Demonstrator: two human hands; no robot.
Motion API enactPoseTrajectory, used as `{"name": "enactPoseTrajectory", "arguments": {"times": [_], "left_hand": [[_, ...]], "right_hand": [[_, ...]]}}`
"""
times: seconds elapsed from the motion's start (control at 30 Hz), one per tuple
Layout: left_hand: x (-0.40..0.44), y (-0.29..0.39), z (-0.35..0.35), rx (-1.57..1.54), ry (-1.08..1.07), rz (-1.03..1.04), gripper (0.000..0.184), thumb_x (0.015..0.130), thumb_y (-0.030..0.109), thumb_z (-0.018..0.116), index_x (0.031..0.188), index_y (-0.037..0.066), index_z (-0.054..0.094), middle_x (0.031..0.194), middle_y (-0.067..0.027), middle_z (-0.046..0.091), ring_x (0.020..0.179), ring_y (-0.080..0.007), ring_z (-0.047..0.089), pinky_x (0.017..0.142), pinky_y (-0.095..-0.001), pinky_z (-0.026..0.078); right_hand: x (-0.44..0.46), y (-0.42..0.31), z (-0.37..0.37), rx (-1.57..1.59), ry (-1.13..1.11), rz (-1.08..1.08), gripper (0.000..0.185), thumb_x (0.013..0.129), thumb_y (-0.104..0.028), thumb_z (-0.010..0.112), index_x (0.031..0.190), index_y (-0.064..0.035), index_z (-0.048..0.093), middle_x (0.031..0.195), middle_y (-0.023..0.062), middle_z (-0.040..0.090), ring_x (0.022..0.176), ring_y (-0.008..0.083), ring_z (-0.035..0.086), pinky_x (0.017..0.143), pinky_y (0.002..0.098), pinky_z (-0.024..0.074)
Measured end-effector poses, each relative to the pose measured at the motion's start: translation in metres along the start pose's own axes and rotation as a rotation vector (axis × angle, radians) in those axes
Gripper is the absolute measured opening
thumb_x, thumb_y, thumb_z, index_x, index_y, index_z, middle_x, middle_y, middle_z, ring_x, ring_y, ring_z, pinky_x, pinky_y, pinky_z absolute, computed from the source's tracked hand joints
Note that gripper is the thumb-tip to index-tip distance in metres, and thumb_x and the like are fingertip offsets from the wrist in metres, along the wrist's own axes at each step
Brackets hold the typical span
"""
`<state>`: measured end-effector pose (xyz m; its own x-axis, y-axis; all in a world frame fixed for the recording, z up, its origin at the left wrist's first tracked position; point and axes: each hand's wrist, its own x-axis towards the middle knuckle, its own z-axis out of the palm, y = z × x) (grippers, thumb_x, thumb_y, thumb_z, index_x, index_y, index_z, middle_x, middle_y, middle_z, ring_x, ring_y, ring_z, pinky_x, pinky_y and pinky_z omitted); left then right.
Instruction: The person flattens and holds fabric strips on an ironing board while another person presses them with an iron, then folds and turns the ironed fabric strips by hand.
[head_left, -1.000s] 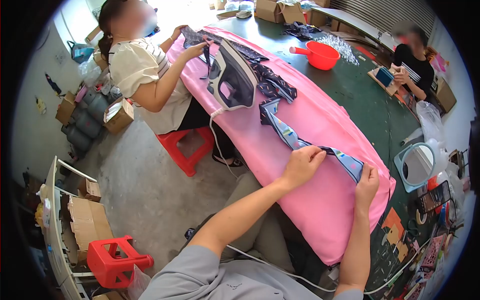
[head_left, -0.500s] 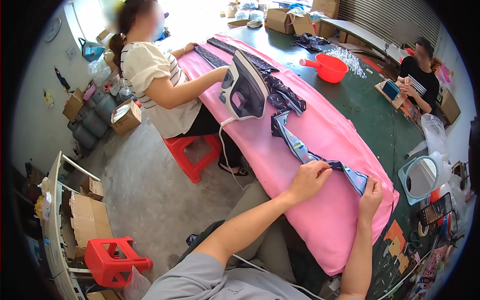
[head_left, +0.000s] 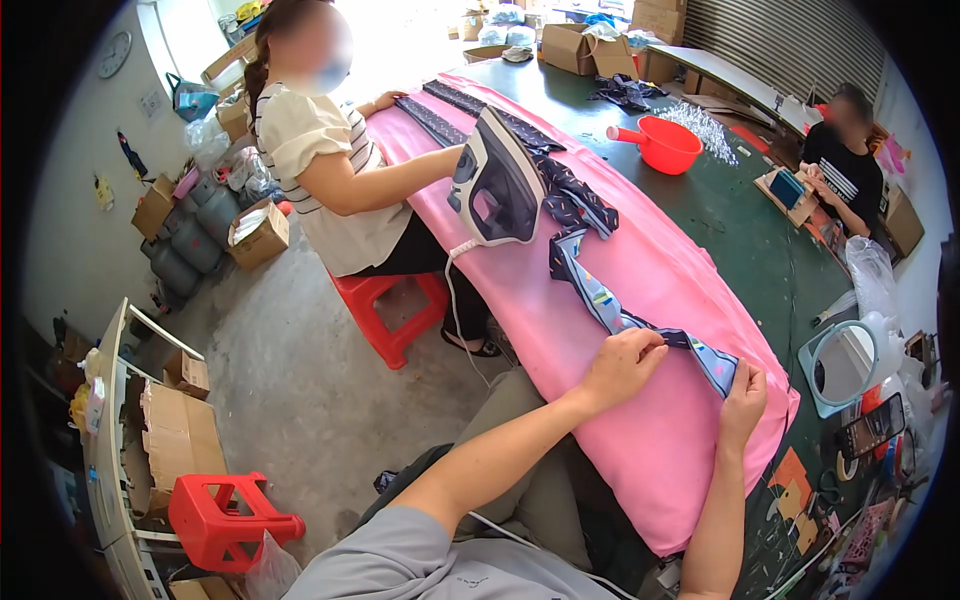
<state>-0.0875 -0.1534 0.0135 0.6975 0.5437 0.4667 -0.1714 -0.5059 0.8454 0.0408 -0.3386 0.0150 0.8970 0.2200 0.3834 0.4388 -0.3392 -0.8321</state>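
Observation:
A long patterned fabric strip (head_left: 603, 303), navy on one face and light blue on the other, lies twisted across the pink cloth (head_left: 640, 440). Its near end is pinched between the thumb and fingers of my right hand (head_left: 742, 398). Further along, my left hand (head_left: 625, 362) is closed on the strip's edge, thumb and fingertips together. Between my hands the strip is slightly raised, light blue showing near the tip. Beyond, it runs into a crumpled navy part (head_left: 580, 200). A steam iron (head_left: 497, 185) stands upright left of it, hiding a co-worker's hand.
A co-worker (head_left: 315, 150) sits on a red stool (head_left: 395, 310) at the left. Another person (head_left: 845, 160) sits across the green table (head_left: 690, 215). A red dipper (head_left: 668, 145), a round mirror (head_left: 845, 362), a phone (head_left: 872, 425) and scissors (head_left: 828, 487) lie around the table.
The view has shifted slightly, so most things sit a little further right or lower. My hands keep nearly the same hold on the strip.

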Motion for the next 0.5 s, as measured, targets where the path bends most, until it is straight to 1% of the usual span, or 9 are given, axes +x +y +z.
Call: {"name": "enactPoseTrajectory", "arguments": {"times": [0.3, 0.43, 0.5], "left_hand": [[0.000, -0.004, 0.002, -0.012, 0.008, 0.000, 0.014, 0.091, 0.009, 0.067, 0.098, -0.002, 0.071, 0.086, -0.0076, 0.069, 0.064, -0.0175, 0.056, 0.062, -0.0292, 0.048], [0.003, -0.008, 0.003, -0.003, 0.042, 0.035, 0.015, 0.090, 0.010, 0.067, 0.097, -0.002, 0.071, 0.085, -0.0093, 0.070, 0.064, -0.0206, 0.057, 0.062, -0.0316, 0.048], [0.021, -0.021, 0.007, 0.080, 0.065, 0.173, 0.015, 0.088, 0.012, 0.067, 0.095, -0.001, 0.072, 0.083, -0.0116, 0.070, 0.065, -0.0243, 0.059, 0.063, -0.0341, 0.049]], "right_hand": [[-0.001, -0.003, -0.001, -0.031, -0.033, 0.021, 0.033, 0.109, -0.027, 0.050, 0.086, -0.0030, 0.054, 0.075, 0.0007, 0.051, 0.066, 0.0112, 0.041, 0.063, 0.0274, 0.0395], [0.004, 0.008, 0.002, -0.070, -0.020, -0.053, 0.035, 0.109, -0.027, 0.049, 0.084, -0.0028, 0.053, 0.073, 0.0018, 0.050, 0.065, 0.0131, 0.040, 0.064, 0.0290, 0.0395], [0.014, 0.012, 0.009, -0.101, -0.002, -0.099, 0.037, 0.109, -0.028, 0.048, 0.083, -0.0023, 0.052, 0.072, 0.0029, 0.050, 0.064, 0.0150, 0.041, 0.065, 0.0305, 0.0403]]}}
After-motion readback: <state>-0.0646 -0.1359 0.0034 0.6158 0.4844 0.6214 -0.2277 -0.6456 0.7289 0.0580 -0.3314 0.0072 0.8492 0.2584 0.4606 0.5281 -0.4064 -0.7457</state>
